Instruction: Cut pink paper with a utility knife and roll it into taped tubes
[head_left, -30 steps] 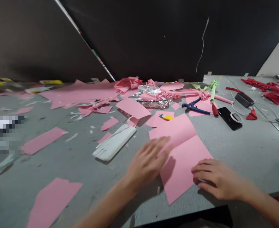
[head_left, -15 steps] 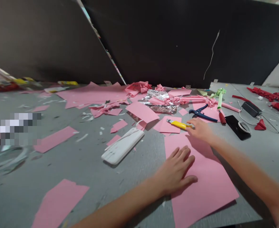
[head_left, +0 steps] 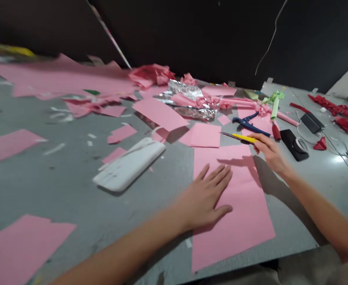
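Note:
My left hand (head_left: pixel 206 198) lies flat with its fingers stretched out on a pink paper sheet (head_left: pixel 242 206) near the table's front edge. Above the far right part of that sheet, my right hand (head_left: pixel 267 152) grips a yellow utility knife (head_left: pixel 243 138). Its dark blade end points left, and the knife casts a shadow on the sheet. Just beyond the sheet's far edge lie smaller stacked pink paper pieces (head_left: pixel 205 135). To the left of my left hand rests a white power bank (head_left: pixel 131 164) with a short cable.
Blue-handled cutters (head_left: pixel 252 126), a black phone (head_left: pixel 292 144) with a white ring and a dark adapter (head_left: pixel 312 122) lie at the right. Crumpled foil (head_left: pixel 188 93), a green paper roll (head_left: pixel 275 107) and pink scraps line the back, before a black panel (head_left: pixel 191 35).
My right hand has taken the yellow knife up off the pink pieces and drawn it back to the right. My left hand stays on the sheet. The view has shifted and tilted downward.

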`<action>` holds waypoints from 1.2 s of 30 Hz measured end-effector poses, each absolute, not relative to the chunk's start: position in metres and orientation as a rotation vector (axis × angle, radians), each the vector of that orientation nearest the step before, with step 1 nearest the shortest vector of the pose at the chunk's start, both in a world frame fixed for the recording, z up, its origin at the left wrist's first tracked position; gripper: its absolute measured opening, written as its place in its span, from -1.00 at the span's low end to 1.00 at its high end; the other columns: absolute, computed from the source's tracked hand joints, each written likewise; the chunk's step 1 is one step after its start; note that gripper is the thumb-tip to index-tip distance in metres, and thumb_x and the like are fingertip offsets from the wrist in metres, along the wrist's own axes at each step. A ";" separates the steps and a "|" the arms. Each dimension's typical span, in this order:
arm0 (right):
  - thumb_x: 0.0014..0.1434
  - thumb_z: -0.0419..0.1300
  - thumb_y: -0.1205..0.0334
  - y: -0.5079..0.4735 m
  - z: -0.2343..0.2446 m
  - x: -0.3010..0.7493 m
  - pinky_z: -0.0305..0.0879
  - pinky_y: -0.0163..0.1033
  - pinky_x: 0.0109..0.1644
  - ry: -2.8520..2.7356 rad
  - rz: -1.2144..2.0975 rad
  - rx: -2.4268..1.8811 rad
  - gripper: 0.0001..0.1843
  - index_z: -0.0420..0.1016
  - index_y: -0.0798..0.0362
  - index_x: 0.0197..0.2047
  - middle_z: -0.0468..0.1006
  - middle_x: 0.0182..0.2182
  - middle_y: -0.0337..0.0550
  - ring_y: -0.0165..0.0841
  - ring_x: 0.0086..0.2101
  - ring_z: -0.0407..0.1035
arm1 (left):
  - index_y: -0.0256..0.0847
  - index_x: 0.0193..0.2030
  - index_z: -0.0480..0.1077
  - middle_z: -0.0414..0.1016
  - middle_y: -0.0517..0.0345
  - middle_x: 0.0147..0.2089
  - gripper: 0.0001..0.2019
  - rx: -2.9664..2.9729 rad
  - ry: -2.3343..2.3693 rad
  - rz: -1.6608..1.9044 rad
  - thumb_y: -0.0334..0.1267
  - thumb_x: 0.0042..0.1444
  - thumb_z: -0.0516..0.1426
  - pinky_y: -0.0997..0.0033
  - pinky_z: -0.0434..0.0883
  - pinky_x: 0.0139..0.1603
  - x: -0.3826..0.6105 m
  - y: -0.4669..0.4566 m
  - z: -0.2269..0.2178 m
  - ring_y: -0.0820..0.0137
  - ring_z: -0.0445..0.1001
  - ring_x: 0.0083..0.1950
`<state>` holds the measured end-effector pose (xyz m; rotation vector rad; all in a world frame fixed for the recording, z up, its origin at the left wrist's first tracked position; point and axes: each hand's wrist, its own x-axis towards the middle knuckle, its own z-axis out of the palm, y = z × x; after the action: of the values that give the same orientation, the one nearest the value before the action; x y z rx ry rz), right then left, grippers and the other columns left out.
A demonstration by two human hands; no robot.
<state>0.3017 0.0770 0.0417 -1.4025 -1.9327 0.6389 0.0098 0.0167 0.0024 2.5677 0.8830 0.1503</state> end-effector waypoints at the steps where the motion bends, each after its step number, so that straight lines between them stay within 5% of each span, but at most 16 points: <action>1: 0.60 -0.01 0.09 0.063 0.043 0.311 0.46 -0.14 -0.20 -1.849 0.764 -1.370 -0.61 0.58 -0.02 0.22 0.55 -0.27 -0.15 -0.25 -0.31 0.45 | -0.14 0.73 -0.11 -0.09 -0.17 0.74 -0.06 2.570 0.863 0.188 0.25 0.42 0.13 -0.39 -0.30 0.70 0.007 0.018 0.000 -0.09 -0.12 0.76; 5: 0.44 0.30 -0.04 0.016 0.034 0.334 0.39 -0.21 -0.38 -1.726 0.992 -1.397 -0.68 0.64 -0.09 0.13 0.57 -0.33 -0.21 -0.31 -0.42 0.42 | -0.08 0.74 -0.17 -0.16 -0.12 0.75 -0.04 2.566 0.808 0.156 0.26 0.41 0.14 -0.37 -0.29 0.70 0.000 0.020 -0.001 -0.07 -0.16 0.76; 11: 0.38 0.34 0.10 0.003 0.016 0.323 0.51 -0.12 -0.10 -1.946 0.843 -1.313 -0.83 0.71 -0.06 -0.04 0.73 -0.19 -0.11 -0.19 -0.21 0.60 | -0.04 0.70 0.01 -0.10 -0.14 0.74 -0.10 2.557 0.830 0.166 0.42 0.42 0.04 -0.38 -0.15 0.70 0.006 0.022 0.005 -0.08 -0.09 0.75; 15: 0.44 0.29 0.07 0.005 0.013 0.316 0.52 -0.12 -0.10 -1.953 0.917 -1.300 -0.76 0.73 -0.04 0.02 0.79 -0.15 -0.07 -0.17 -0.19 0.65 | -0.10 0.52 0.37 0.27 -0.12 0.64 -0.42 2.571 0.923 0.322 0.13 0.53 0.06 -0.27 0.11 0.66 0.002 0.028 0.014 -0.03 0.22 0.66; 19: 0.43 0.30 0.03 0.007 0.005 0.318 0.52 -0.10 -0.09 -1.961 0.878 -1.314 -0.75 0.74 -0.05 0.01 0.80 -0.13 -0.06 -0.15 -0.18 0.67 | -0.11 0.15 0.63 0.69 -0.07 0.22 -0.64 2.479 1.301 0.647 -0.03 0.49 0.07 -0.01 0.48 0.38 -0.027 0.052 0.032 0.09 0.62 0.25; 25: 0.42 0.30 0.06 0.007 0.000 0.315 0.50 -0.10 -0.08 -1.994 0.811 -1.305 -0.76 0.73 -0.04 0.02 0.78 -0.14 -0.08 -0.17 -0.20 0.63 | -0.07 0.03 0.62 0.68 -0.05 0.15 -0.66 2.285 1.865 0.860 0.04 0.39 0.11 -0.06 0.46 0.38 -0.091 0.093 0.046 -0.02 0.58 0.26; 33: 0.42 0.32 0.11 0.007 0.002 0.311 0.46 -0.11 -0.05 -2.002 0.811 -1.296 -0.80 0.70 -0.02 0.01 0.76 -0.15 -0.07 -0.20 -0.19 0.61 | -0.23 0.06 0.62 0.64 -0.24 0.15 -0.59 2.481 1.667 0.670 -0.04 0.40 0.04 -0.20 0.43 0.36 -0.051 0.133 0.045 -0.13 0.55 0.25; 36: 0.40 0.33 0.11 0.007 0.003 0.311 0.41 -0.14 -0.09 -2.009 0.819 -1.283 -0.80 0.70 0.00 0.00 0.75 -0.17 -0.07 -0.22 -0.22 0.59 | -0.22 0.20 0.60 0.61 -0.14 0.30 -0.60 2.566 1.398 0.576 -0.11 0.42 0.06 0.05 0.39 0.43 0.016 0.180 0.052 0.04 0.54 0.33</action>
<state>0.3107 0.0071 0.0031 -1.2833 -2.0086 0.8191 0.0162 0.1799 0.0516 2.5657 1.3983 0.5758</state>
